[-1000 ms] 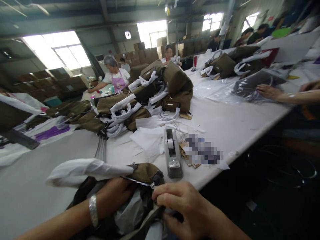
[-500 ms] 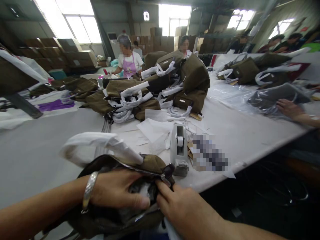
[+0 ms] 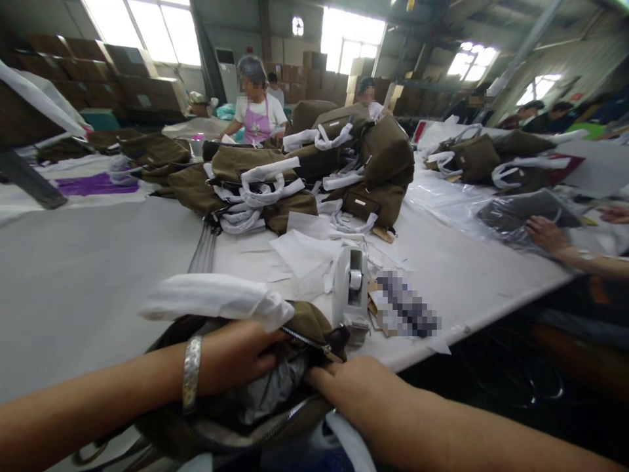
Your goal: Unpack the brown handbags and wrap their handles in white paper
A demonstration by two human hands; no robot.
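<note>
An olive-brown handbag (image 3: 309,321) lies unzipped in front of me, its mouth facing up. Crumpled grey lining or stuffing (image 3: 280,387) shows inside. One handle (image 3: 216,298), wrapped in white paper, arches over the far side. My left hand (image 3: 236,357), with a silver bracelet at the wrist, reaches into the opening near the far zipper edge; its fingertips are hidden. At the right end of the zipper my right hand (image 3: 363,393) grips the bag's edge, fingers curled into the opening. Just beyond that end stands a grey tape dispenser (image 3: 350,295).
Behind the dispenser, loose white paper sheets (image 3: 307,252) lie before a pile of olive bags (image 3: 255,170) with wrapped handles. At right, a co-worker's hand (image 3: 548,236) rests on a plastic-covered bag (image 3: 515,213). The white table's edge (image 3: 491,318) runs diagonally at right.
My left hand has shifted toward the far zipper edge, its thumb drawn back from the middle. More of the grey material shows. The wrapped handle has dropped lower; my right hand stays at the zipper end.
</note>
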